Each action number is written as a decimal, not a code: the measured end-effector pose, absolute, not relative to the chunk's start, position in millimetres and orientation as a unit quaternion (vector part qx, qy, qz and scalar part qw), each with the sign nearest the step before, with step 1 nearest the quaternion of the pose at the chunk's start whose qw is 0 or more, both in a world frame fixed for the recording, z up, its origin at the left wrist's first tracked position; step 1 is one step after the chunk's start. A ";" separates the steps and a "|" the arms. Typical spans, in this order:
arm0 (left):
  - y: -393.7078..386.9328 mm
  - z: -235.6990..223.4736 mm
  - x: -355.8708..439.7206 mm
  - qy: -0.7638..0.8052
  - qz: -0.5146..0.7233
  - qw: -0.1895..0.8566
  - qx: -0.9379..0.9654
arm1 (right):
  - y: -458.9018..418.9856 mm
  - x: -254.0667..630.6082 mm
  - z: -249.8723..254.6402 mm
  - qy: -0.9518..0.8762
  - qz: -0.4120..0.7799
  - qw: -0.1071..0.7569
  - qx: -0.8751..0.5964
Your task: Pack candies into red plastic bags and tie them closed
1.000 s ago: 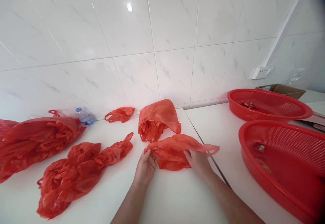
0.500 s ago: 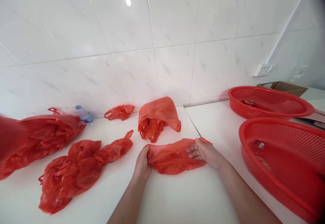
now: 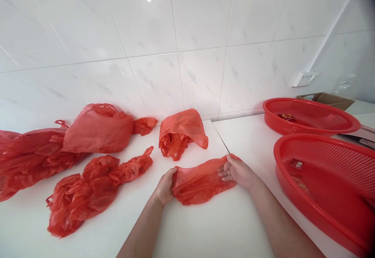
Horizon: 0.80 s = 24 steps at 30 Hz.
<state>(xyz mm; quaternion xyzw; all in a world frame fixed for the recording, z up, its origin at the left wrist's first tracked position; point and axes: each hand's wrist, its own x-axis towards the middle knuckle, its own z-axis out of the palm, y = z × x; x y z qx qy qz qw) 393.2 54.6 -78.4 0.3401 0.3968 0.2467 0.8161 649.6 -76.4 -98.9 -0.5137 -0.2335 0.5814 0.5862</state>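
A red plastic bag (image 3: 197, 182) is stretched sideways between my two hands, just above the white tabletop. My left hand (image 3: 165, 187) is closed on its left edge, thumb on top. At the upper right corner my right hand (image 3: 236, 172) pinches the bag between thumb and fingers, the other fingers lying along the plastic. Beyond the bag sits a bundled red plastic bag (image 3: 184, 127) with crumpled plastic showing at its opening. Left of my left hand lies a crumpled heap of red bags (image 3: 90, 191).
A full-looking red bag (image 3: 99, 131) stands by the tiled wall, beside more red bags (image 3: 35, 156) at the far left. On the right are two red perforated baskets (image 3: 310, 111) with small packets inside. A cardboard box (image 3: 336, 101) is behind them, below a wall socket (image 3: 305, 79).
A red bag that was a blur at the left edge now rests by the wall, hiding the water bottle. My hands still hold their bag, its left end shifted slightly right.
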 end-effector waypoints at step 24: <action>65.6 -89.6 396.0 0.343 0.351 0.806 0.331 | -80.1 593.6 -61.3 -0.506 0.326 0.499 -0.624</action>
